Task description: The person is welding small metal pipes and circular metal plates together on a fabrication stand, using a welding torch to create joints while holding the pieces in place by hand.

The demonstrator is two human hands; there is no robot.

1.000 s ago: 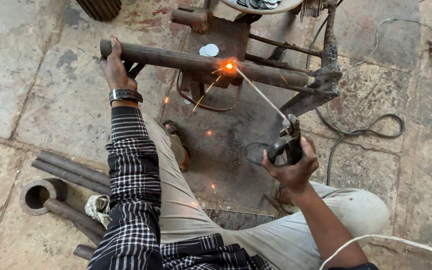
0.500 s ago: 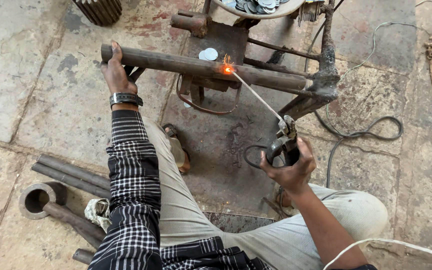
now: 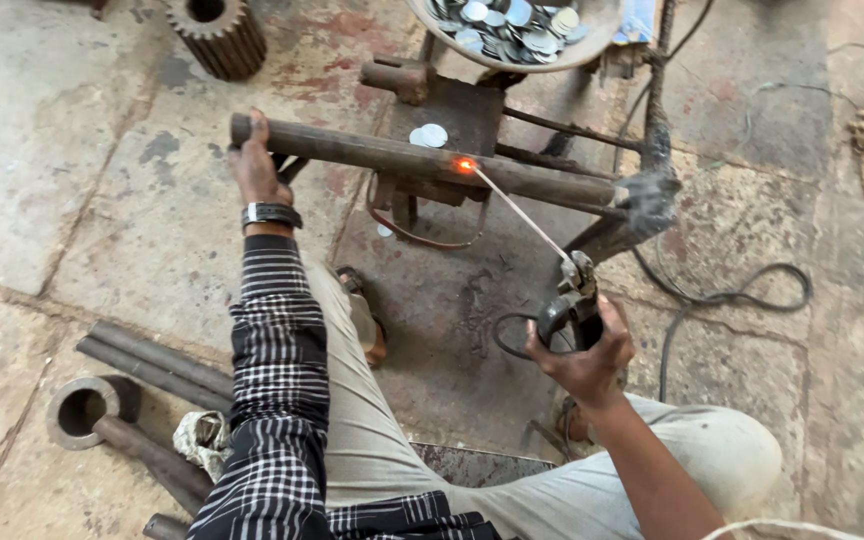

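Note:
My left hand (image 3: 255,170) grips the left end of a long rusty steel pipe (image 3: 402,160) that lies across a low metal stand (image 3: 457,130). My right hand (image 3: 584,350) is closed on a welding electrode holder (image 3: 570,300). Its thin rod (image 3: 517,212) slants up and left, and the tip touches the pipe at a glowing orange spot (image 3: 465,165). Two small round metal discs (image 3: 429,135) rest on the stand just behind the pipe. A watch sits on my left wrist.
A bowl of metal discs (image 3: 512,25) stands behind the stand. A gear wheel (image 3: 214,35) sits at the top left. Pipes and a ring-ended bar (image 3: 102,400) lie on the stone floor at left. A black cable (image 3: 722,295) loops at right. Cloth lies at the far right.
The bright arc and flying sparks have died down to a small orange glow. The camera has tilted so the bowl of discs shows more. Both hands keep their hold.

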